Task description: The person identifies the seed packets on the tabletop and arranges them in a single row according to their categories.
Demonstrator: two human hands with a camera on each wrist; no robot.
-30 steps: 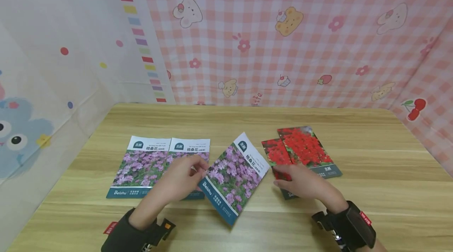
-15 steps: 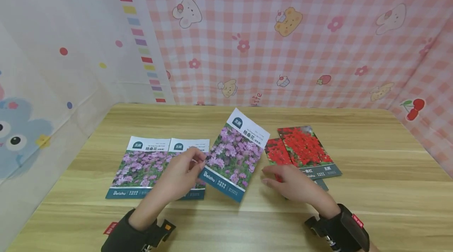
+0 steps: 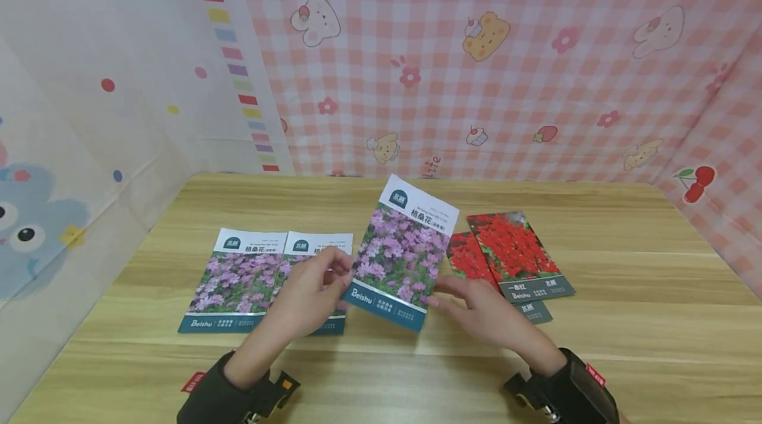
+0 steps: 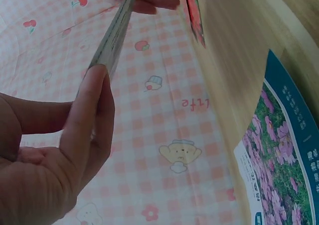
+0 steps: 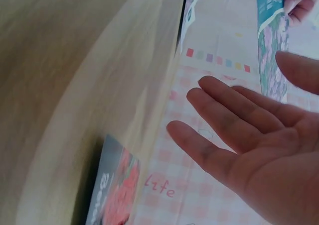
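Note:
My left hand [image 3: 309, 295] pinches the lower left edge of a seed packet [image 3: 401, 249] printed with purple flowers, held tilted above the table. The left wrist view shows this packet [image 4: 112, 38] nearly edge-on between thumb and fingers. My right hand [image 3: 485, 318] is at the packet's lower right edge; its fingers [image 5: 219, 113] are extended and apart in the right wrist view. Under and beside my left forearm lie two more purple flower packets, one at the left [image 3: 232, 285] and one partly hidden [image 3: 318, 243].
To the right, a red flower packet [image 3: 514, 249] overlaps another red flower packet [image 3: 467, 257], whose dark lower corner sticks out below. All rest on a wood-grain table [image 3: 643, 278]. Behind it hangs a pink checked cloth [image 3: 536, 93], with a pale printed cloth [image 3: 143, 47] at the left.
The held purple packet has risen and turned more upright. My right hand has moved left from over the red packets to the held packet's edge, uncovering more of them.

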